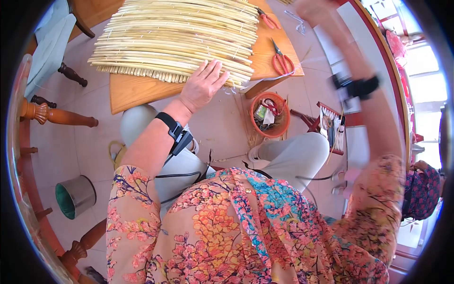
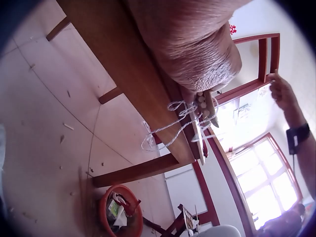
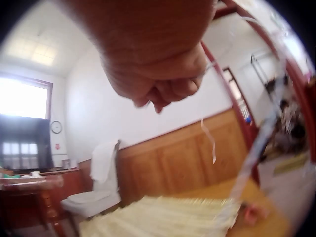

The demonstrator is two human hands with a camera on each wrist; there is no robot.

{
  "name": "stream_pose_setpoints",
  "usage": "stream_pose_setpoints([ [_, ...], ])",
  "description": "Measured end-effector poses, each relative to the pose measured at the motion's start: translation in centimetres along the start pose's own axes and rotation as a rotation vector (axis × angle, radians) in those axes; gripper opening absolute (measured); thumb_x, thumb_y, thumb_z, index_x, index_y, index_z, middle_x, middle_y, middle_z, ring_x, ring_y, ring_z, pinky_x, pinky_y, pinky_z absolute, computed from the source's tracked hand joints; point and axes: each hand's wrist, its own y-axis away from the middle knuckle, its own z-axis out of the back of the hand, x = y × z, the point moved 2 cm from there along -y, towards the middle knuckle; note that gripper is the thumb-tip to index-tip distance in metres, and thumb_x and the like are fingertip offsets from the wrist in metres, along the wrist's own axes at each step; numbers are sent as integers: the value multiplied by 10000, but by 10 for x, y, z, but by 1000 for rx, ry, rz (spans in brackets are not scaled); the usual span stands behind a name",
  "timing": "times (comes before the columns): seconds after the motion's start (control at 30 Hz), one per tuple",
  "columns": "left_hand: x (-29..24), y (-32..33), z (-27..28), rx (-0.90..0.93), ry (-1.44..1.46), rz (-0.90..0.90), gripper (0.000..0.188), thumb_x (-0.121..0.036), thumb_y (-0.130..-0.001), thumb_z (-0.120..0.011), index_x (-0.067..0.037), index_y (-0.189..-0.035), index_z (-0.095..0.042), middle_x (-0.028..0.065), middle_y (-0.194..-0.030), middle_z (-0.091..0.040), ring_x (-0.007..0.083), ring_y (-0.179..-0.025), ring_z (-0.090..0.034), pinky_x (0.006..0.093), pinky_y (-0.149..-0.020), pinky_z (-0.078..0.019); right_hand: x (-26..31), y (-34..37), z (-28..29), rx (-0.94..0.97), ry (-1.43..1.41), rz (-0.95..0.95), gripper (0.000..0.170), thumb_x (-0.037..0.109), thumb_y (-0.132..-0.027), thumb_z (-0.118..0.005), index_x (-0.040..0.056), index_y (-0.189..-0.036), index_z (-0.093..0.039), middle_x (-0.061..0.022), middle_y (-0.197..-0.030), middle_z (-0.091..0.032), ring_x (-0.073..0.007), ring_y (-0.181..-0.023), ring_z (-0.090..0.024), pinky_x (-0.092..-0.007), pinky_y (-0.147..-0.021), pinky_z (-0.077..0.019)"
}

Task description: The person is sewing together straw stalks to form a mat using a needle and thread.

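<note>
A mat of pale straight stalks [image 1: 175, 38], bound with white thread, lies on the wooden table [image 1: 137, 92]. My left hand [image 1: 203, 87] rests on its near right edge, fingers fairly straight and pressing the outer stalks. Loose white string [image 2: 173, 136] hangs in loops at the stalk ends by that hand. Raised high to the right, my right hand [image 3: 163, 79] has its fingers curled and grips white string [image 3: 242, 182], which runs out past the fist in the right wrist view. That hand is blurred in the head view.
Red-handled scissors [image 1: 281, 64] and red-handled pliers [image 1: 268, 19] lie on the table, right of the mat. Below stand an orange basket [image 1: 254, 118] of scraps and a small folding rack [image 1: 333, 125]. A metal bin [image 1: 78, 196] and a chair [image 1: 54, 40] are at left.
</note>
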Motion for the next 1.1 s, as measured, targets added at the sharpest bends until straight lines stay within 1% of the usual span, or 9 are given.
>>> stream_pose_setpoints([
  [0.1, -2, -1, 0, 7, 9, 14, 385, -75, -742, -525, -95, -1126, -553, 144, -1183, -522, 266, -1136, -481, 391, -973, -375, 84, 53, -145, 374, -307, -17, 318, 328, -704, -714, 106, -917, -632, -5, -852, -608, -136, -771, -548, -271, -714, -437],
  [0.2, -4, -5, 5, 50, -9, 14, 404, -106, -740, -544, -97, -1144, -538, 138, -1187, -511, 265, -1145, -469, 397, -977, -365, 109, 90, -195, 585, -403, -111, 389, 353, -641, -756, 81, -883, -617, -87, -859, -608, -174, -800, -568, -305, -712, -448],
  [0.43, -5, -3, 4, 25, 28, 25, 417, -154, -747, -558, -103, -1160, -527, 134, -1175, -512, 276, -1141, -466, 404, -972, -368, 134, 118, -224, 296, -343, -163, 287, 287, -674, -721, 73, -824, -603, -143, -732, -608, -289, -700, -601, -359, -632, -473],
  [0.5, -4, -3, 3, 22, 31, 31, 415, -152, -750, -557, -103, -1161, -526, 134, -1172, -513, 279, -1137, -468, 404, -971, -368, 140, 117, -221, 191, -264, -37, 212, 239, -706, -677, 68, -810, -607, -149, -704, -603, -313, -667, -595, -368, -602, -476],
  [0.73, -4, -4, 3, 32, 55, 20, 416, -143, -749, -550, -93, -1161, -523, 140, -1177, -496, 280, -1145, -456, 405, -980, -357, 128, 107, -223, 268, -296, -111, 182, 249, -764, -579, 69, -761, -610, -174, -716, -608, -331, -683, -604, -416, -642, -477],
  [0.83, -3, -5, 4, 26, 71, 25, 404, -127, -748, -544, -91, -1150, -531, 144, -1173, -500, 277, -1140, -460, 404, -978, -360, 129, 110, -216, 325, -530, -289, 156, 202, -779, -572, 51, -741, -583, -110, -592, -564, -245, -511, -551, -350, -486, -441],
  [0.9, -4, -4, 4, 22, 72, 26, 394, -119, -748, -540, -91, -1141, -539, 147, -1166, -508, 277, -1132, -468, 404, -976, -363, 123, 114, -191, 680, -1835, -924, 111, 144, -789, -563, 51, -730, -551, 14, -505, -404, -90, -408, -374, -233, -362, -282],
  [0.97, -5, -4, 1, -21, 34, 28, 370, -114, -744, -538, -88, -1113, -561, 151, -1145, -529, 277, -1118, -483, 404, -972, -371, 136, 112, -144, 461, -1900, -893, 82, 112, -794, -569, 54, -749, -532, 93, -526, -271, -5, -431, -243, -171, -363, -139],
  [1.1, -5, -5, 0, -36, 36, 31, 352, -113, -742, -535, -89, -1091, -578, 151, -1129, -545, 275, -1105, -497, 403, -967, -378, 129, 112, -73, 135, -2043, -735, 88, 117, -821, -560, 32, -807, -546, 83, -526, -325, -21, -422, -261, -174, -356, -163],
])
